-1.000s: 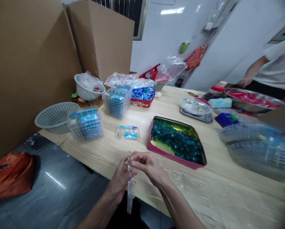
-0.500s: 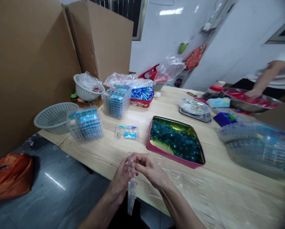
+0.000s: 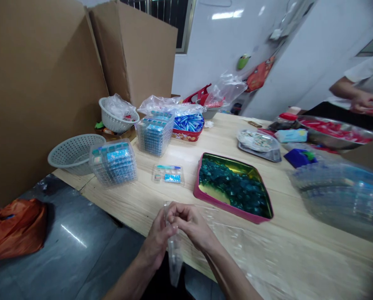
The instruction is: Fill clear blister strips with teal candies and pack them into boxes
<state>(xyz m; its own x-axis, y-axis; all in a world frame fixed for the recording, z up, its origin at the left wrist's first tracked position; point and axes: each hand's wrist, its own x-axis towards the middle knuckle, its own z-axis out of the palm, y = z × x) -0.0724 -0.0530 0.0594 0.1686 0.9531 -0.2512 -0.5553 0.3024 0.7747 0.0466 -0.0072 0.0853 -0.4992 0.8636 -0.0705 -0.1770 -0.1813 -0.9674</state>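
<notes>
Over the near table edge, my left hand [image 3: 155, 243] is closed around a clear plastic tray [image 3: 175, 260], held upright and seen nearly edge-on. My right hand [image 3: 192, 225] is pinched at the tray's upper edge, its fingertips partly hidden. Just beyond lies a filled clear tray [image 3: 168, 174] with a blue pen-like stick, a blue patterned piece and a small pale piece in its compartments. To its right stands a pink tin [image 3: 225, 207] of dark teal, glossy pieces. More clear plastic trays [image 3: 264, 250] spread along the table's near right side.
Two stacks of filled trays [image 3: 116, 162] [image 3: 155, 135] stand at the left, near grey baskets [image 3: 70, 154]. Behind is a red container [image 3: 186, 135] of blue sticks. A blurred clear stack [image 3: 339, 196] sits right. Across the table, a person holds red pieces above a metal bowl [image 3: 339, 143].
The tray between my hands has turned slightly, showing more of its face. The other person's hand has lifted from the bowl with red pieces. The view has shifted a little.
</notes>
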